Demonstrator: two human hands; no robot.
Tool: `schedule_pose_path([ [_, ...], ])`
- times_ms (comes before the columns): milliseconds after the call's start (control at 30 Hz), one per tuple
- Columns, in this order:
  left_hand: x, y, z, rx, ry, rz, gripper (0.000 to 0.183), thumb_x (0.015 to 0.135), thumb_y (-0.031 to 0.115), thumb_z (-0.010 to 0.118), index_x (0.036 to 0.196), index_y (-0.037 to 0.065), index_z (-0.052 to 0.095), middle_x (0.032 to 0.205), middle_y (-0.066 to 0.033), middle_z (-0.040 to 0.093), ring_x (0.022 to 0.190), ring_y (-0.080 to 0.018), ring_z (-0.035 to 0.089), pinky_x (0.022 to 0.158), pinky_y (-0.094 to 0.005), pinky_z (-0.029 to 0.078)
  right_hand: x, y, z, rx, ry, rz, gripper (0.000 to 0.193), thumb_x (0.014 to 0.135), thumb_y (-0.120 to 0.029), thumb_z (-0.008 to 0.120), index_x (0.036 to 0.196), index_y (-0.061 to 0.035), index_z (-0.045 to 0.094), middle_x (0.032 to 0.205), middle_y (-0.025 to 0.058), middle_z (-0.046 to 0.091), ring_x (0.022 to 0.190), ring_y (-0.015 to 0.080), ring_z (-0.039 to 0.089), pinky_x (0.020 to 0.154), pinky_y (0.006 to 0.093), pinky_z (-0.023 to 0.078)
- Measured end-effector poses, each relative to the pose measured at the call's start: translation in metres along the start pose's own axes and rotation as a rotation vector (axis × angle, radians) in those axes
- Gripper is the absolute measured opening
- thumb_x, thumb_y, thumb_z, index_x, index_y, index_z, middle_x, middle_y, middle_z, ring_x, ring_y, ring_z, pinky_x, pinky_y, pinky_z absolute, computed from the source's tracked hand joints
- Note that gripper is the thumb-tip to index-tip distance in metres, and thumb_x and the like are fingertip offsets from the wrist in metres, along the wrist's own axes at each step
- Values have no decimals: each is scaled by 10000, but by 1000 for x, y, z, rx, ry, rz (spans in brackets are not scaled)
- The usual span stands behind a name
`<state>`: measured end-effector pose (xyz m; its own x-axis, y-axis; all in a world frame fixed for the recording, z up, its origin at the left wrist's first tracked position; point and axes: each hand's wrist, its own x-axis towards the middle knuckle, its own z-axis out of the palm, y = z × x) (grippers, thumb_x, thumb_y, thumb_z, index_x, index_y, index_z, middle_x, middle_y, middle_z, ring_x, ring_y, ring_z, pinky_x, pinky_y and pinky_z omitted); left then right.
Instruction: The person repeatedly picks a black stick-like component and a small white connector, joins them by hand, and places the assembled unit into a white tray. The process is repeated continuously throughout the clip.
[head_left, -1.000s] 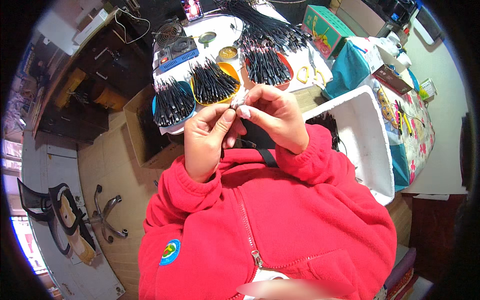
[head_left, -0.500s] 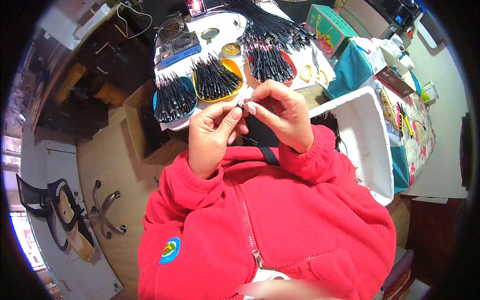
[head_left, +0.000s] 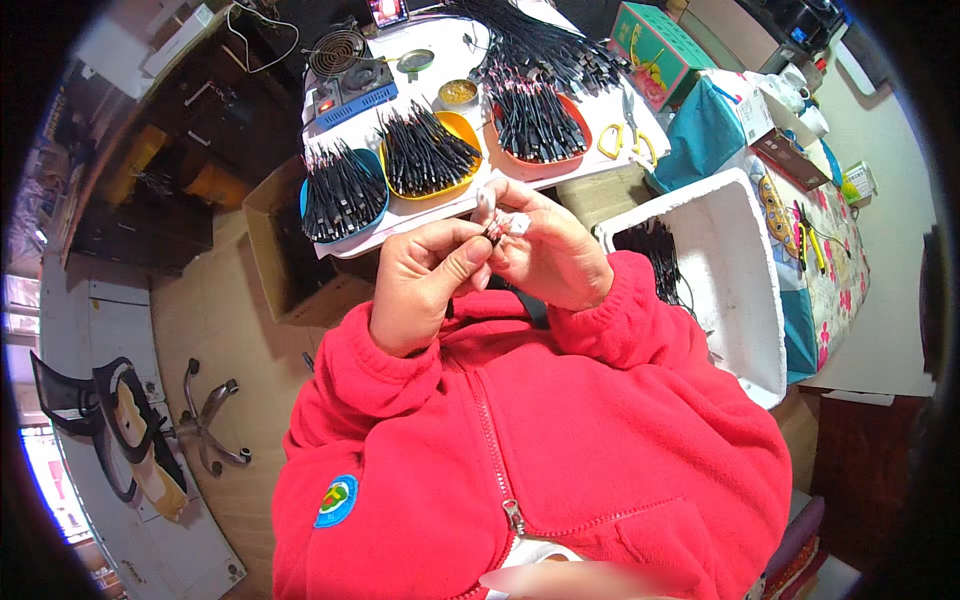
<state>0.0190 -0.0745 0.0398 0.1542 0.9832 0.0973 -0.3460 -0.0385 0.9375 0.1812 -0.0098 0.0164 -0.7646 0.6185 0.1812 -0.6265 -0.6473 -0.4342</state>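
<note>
In front of my chest, my left hand (head_left: pixel 425 285) is closed, thumb and forefinger pinching the end of a thin black cable (head_left: pixel 491 238). Fine reddish wires show at its tip. My right hand (head_left: pixel 555 250) curls in from the other side, its fingertips meeting the same wire end. Something white (head_left: pixel 517 224) covers part of a right fingertip or thumb. Most of the cable is hidden by my hands. Just beyond them stand a blue tray (head_left: pixel 372 215), a yellow tray (head_left: pixel 468 125) and a red tray (head_left: pixel 575 165), each packed with short black cables.
A white foam box (head_left: pixel 745 290) with black cables inside stands at my right. Scissors with yellow handles (head_left: pixel 627 140) lie on the white table (head_left: pixel 420 222). Farther back are a small tin (head_left: pixel 458 95), a blue device with a fan (head_left: pixel 355 95) and a large cable bundle (head_left: pixel 560 55).
My right hand has rolled over, opening its palm side more upward, and its forefinger now points up. My left hand has shifted slightly down and keeps its pinch.
</note>
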Motion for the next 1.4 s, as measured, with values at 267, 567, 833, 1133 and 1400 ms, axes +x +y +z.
schedule_pose_path([
  [267,-4,4,2,-22,-51,-71,150,947,101,589,969,-32,654,838,-47,663,668,-51,539,602,-157,426,-6,-3,8,-262,89,-9,251,952,-124,576,1176,-27,514,934,37,589,764,102,580,680,231,499],
  [567,1,5,-7,-38,-49,-195,176,962,105,564,991,-44,654,757,-3,621,617,-11,453,551,-151,340,-3,-5,7,-568,226,-64,224,939,-85,600,1142,-49,513,988,9,563,835,69,547,696,207,467],
  [833,3,5,-13,20,-22,-199,156,956,72,564,957,-49,661,759,-32,644,589,-23,460,539,-165,374,3,4,2,-533,217,-29,396,955,-98,578,1312,-78,406,989,31,548,844,99,557,698,241,480],
  [1133,5,5,-12,104,5,-225,173,954,87,560,907,-37,671,680,-26,621,511,-12,418,478,-164,322,1,-1,-1,-490,256,113,433,985,-148,509,1387,-86,360,971,51,526,676,65,470,533,174,321],
  [1400,6,-6,-20,18,15,-265,178,952,109,574,871,-25,658,722,-8,614,590,-12,442,529,-164,337,3,-1,-6,-620,316,166,443,964,-168,566,1359,-121,371,991,-5,531,768,38,492,542,158,333],
])
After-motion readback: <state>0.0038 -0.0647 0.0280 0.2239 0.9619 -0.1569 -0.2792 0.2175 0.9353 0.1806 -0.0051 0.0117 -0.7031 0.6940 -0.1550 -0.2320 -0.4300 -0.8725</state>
